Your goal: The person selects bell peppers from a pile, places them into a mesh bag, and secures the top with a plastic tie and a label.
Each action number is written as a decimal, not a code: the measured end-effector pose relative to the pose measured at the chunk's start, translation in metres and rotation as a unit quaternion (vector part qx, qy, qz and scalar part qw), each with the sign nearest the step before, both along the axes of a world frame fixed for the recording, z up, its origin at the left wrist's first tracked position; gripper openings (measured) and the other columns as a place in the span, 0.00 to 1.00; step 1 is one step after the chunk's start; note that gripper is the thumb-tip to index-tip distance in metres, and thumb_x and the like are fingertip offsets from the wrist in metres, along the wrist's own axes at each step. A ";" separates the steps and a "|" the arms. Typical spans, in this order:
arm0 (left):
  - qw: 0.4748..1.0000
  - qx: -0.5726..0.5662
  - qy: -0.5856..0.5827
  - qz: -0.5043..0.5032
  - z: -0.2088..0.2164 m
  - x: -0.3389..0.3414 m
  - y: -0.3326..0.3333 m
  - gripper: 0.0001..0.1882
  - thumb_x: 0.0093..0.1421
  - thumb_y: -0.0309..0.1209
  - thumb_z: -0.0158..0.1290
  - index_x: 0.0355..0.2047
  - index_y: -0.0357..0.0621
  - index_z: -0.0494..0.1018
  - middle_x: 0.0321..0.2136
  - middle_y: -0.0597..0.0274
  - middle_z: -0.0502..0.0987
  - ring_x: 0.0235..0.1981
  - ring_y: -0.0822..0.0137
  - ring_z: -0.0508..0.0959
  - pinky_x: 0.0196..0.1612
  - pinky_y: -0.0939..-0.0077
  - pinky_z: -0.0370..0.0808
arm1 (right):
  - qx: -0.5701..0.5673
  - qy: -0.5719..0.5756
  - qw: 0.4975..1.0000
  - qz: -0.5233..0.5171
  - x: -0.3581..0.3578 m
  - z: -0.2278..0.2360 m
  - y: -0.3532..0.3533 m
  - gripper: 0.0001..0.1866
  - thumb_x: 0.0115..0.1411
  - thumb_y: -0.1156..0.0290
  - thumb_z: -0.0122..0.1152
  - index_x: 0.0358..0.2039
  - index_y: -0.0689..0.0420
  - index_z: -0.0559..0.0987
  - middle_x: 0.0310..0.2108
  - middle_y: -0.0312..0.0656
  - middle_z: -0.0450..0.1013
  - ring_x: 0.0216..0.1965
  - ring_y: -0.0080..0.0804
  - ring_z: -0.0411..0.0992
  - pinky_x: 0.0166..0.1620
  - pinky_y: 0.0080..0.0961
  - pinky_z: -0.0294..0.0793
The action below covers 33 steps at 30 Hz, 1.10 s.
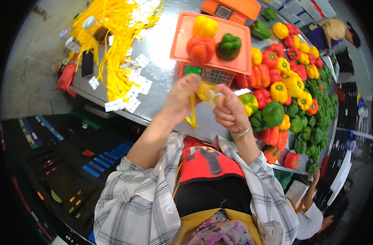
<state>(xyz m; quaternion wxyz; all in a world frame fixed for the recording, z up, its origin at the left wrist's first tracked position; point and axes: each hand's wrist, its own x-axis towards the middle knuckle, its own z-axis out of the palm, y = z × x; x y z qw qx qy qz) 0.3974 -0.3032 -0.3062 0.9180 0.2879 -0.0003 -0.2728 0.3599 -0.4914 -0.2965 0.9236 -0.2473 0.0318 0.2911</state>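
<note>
In front of the scale, my two hands are raised close together with a thin yellow net sleeve (203, 92) stretched between them. My left hand (181, 98) grips one side of it, fingers closed. My right hand (230, 108) pinches the other side; a pale, blurred bit shows at its fingertips. A narrow yellow tail hangs below my left hand. Just beyond, an orange scale (176, 47) carries a yellow pepper (205, 27), a red pepper (201, 50) and a green pepper (229, 47) on its tray. Its lit display is partly behind my left hand.
A heap of red, yellow and green peppers (279, 92) covers the metal table's right side. Yellow net strips (113, 61) with white tags lie at left, near a dark phone (87, 63). Another orange scale (225, 12) stands behind. Other people (311, 220) are at the right.
</note>
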 end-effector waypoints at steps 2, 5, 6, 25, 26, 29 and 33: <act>1.000 0.001 -0.012 0.012 0.006 0.012 0.004 0.09 0.62 0.35 0.56 0.33 0.48 0.68 0.32 0.66 0.76 0.34 0.73 0.76 0.40 0.76 0.74 | -0.063 -0.072 0.992 0.081 0.000 0.004 0.000 0.16 0.63 0.70 0.57 0.48 0.56 0.65 0.21 0.28 0.60 0.11 0.15 0.53 0.13 0.13 0.52; 0.999 0.009 -0.030 0.023 0.006 0.019 0.007 0.08 0.61 0.33 0.57 0.33 0.49 0.67 0.32 0.66 0.76 0.34 0.72 0.77 0.40 0.76 0.74 | -0.185 -0.167 0.968 0.025 0.000 0.008 -0.001 0.23 0.62 0.71 0.58 0.55 0.59 0.63 0.27 0.33 0.67 0.20 0.19 0.65 0.23 0.16 0.67; 0.999 0.013 -0.037 0.024 0.006 0.021 0.008 0.08 0.61 0.32 0.57 0.33 0.49 0.67 0.32 0.66 0.76 0.35 0.72 0.77 0.40 0.75 0.74 | -0.162 -0.206 0.965 0.025 0.004 0.002 -0.008 0.31 0.62 0.67 0.58 0.62 0.61 0.58 0.43 0.39 0.70 0.38 0.25 0.71 0.42 0.23 0.72; 0.943 -0.015 -0.120 -0.309 -0.010 0.015 -0.058 0.11 0.59 0.26 0.54 0.35 0.49 0.61 0.38 0.63 0.71 0.37 0.71 0.72 0.44 0.74 0.71 | -0.756 0.241 0.474 0.381 -0.456 -0.115 -0.143 0.26 0.55 0.57 0.60 0.55 0.45 0.70 0.48 0.44 0.73 0.51 0.49 0.69 0.51 0.46 0.70; 0.949 0.020 -0.095 -0.301 -0.003 0.008 -0.067 0.12 0.60 0.26 0.54 0.32 0.49 0.60 0.36 0.60 0.74 0.34 0.71 0.73 0.41 0.75 0.72 | -0.842 0.203 0.426 0.261 -0.428 -0.106 -0.141 0.24 0.54 0.60 0.62 0.53 0.47 0.74 0.46 0.42 0.75 0.51 0.47 0.70 0.50 0.44 0.71; 0.947 0.078 -0.109 -0.292 0.009 -0.005 -0.099 0.12 0.62 0.27 0.54 0.30 0.49 0.59 0.35 0.58 0.76 0.32 0.74 0.74 0.37 0.78 0.72 | -0.745 0.107 0.608 -0.253 -0.273 -0.050 -0.137 0.23 0.60 0.59 0.60 0.54 0.52 0.73 0.44 0.41 0.75 0.42 0.28 0.74 0.42 0.29 0.74; 0.954 0.102 -0.125 -0.253 0.013 -0.013 -0.109 0.11 0.62 0.28 0.54 0.31 0.50 0.60 0.32 0.64 0.73 0.34 0.73 0.74 0.37 0.78 0.72 | -0.207 -0.033 0.922 -0.326 -0.137 -0.007 -0.102 0.25 0.67 0.56 0.52 0.58 0.59 0.69 0.54 0.35 0.68 0.49 0.23 0.68 0.49 0.24 0.69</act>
